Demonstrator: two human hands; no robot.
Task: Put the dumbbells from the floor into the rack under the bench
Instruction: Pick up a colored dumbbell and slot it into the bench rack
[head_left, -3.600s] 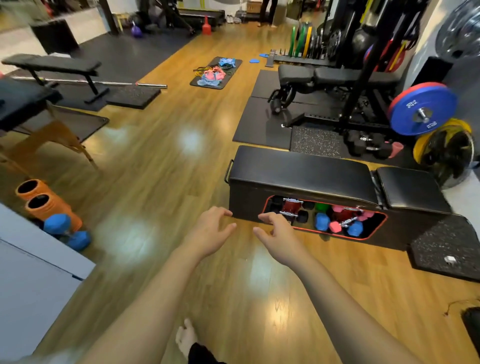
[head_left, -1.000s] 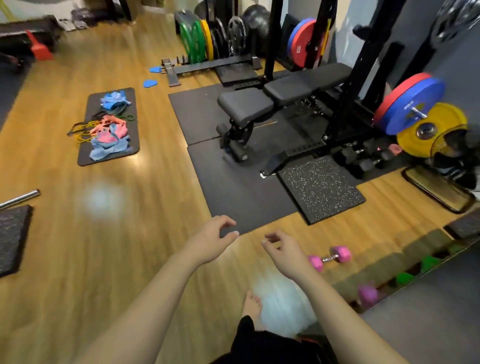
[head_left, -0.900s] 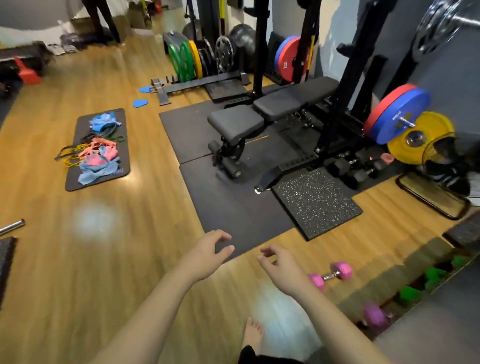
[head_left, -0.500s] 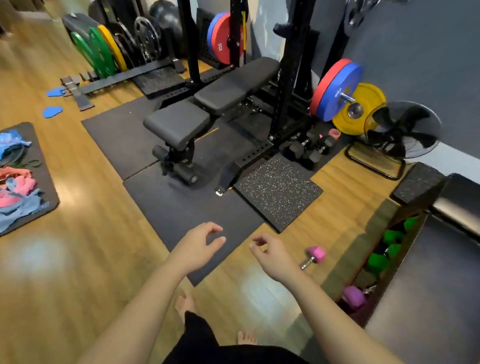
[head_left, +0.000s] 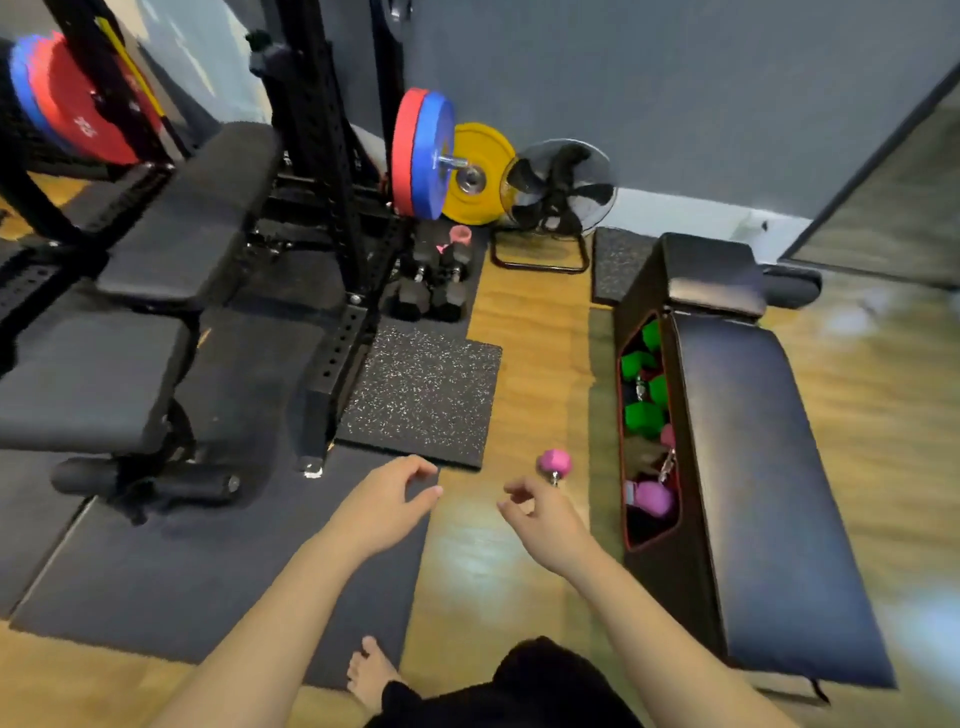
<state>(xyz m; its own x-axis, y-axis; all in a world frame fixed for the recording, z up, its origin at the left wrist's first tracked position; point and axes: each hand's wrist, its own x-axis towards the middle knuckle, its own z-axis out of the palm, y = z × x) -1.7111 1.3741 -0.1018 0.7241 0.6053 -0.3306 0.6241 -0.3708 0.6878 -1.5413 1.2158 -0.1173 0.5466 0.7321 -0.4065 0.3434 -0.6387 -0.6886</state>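
A pink dumbbell (head_left: 554, 463) lies on the wooden floor, its near end hidden behind my right hand (head_left: 540, 519). That hand hovers above it with fingers loosely curled and holds nothing. My left hand (head_left: 384, 506) hangs over the black mat edge, relaxed and empty. To the right stands the black bench (head_left: 753, 467). The red-rimmed rack opening (head_left: 631, 519) in its side holds green dumbbells (head_left: 644, 415) and a pink dumbbell (head_left: 655, 498).
Black dumbbells (head_left: 431, 291) sit by the power rack upright (head_left: 332, 208). A speckled rubber tile (head_left: 421, 395), a floor fan (head_left: 558, 195), colored weight plates (head_left: 426, 156) and an adjustable bench (head_left: 145, 322) fill the left and far side. My bare foot (head_left: 371, 675) stands on the mat edge.
My view has swung right, away from the open floor toward the wall side of the bench. The pink dumbbell on the floor is now closer under my right hand. Both hands stay empty.
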